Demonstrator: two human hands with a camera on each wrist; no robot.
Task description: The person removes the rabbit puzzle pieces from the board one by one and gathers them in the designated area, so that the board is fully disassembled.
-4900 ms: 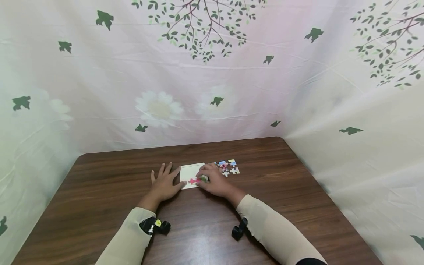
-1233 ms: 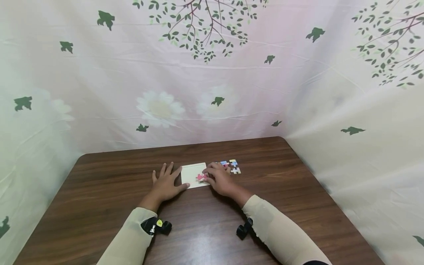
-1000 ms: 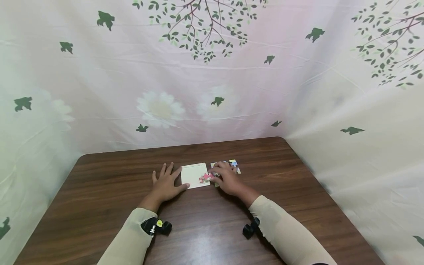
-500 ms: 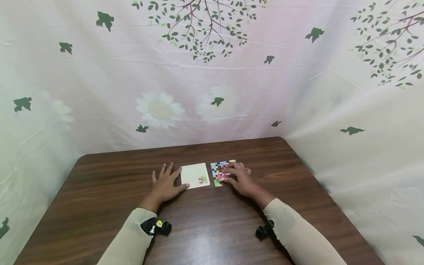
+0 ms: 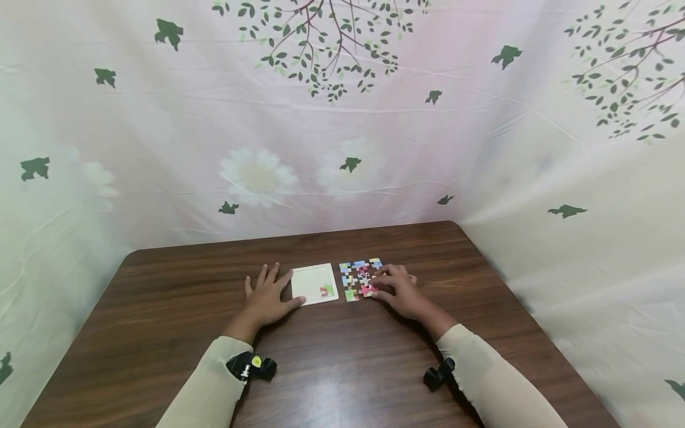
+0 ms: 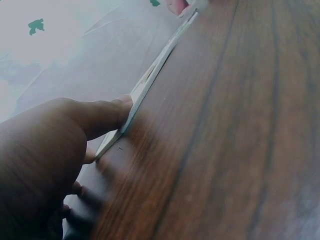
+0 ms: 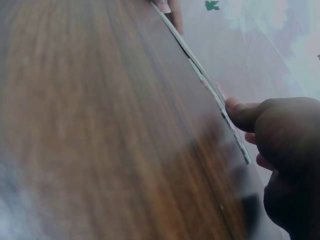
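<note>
A white puzzle tray [image 5: 307,282] lies on the brown table, with a green-and-red puzzle piece [image 5: 327,290] in its lower right corner. My left hand [image 5: 266,302] spreads its fingers at the tray's left side; in the left wrist view the thumb [image 6: 112,114] rests on the tray's near edge. To the right of the tray lies a group of colourful puzzle pieces [image 5: 346,280]. My right hand [image 5: 402,291] pinches a pink puzzle piece [image 5: 367,290] low over this group, thumb in front and fingers behind. Its fingers cover the group's right side.
The wooden table [image 5: 332,356] has its far edge just beyond the tray and pieces. A pale printed curtain [image 5: 299,137] hangs behind the table and along its sides. Black wrist cameras [image 5: 440,374] sit on both sleeves.
My right hand has lifted the pink puzzle piece off the tray and carried it right to the loose group. The green-and-red piece stays in the tray; my left hand keeps its place.
</note>
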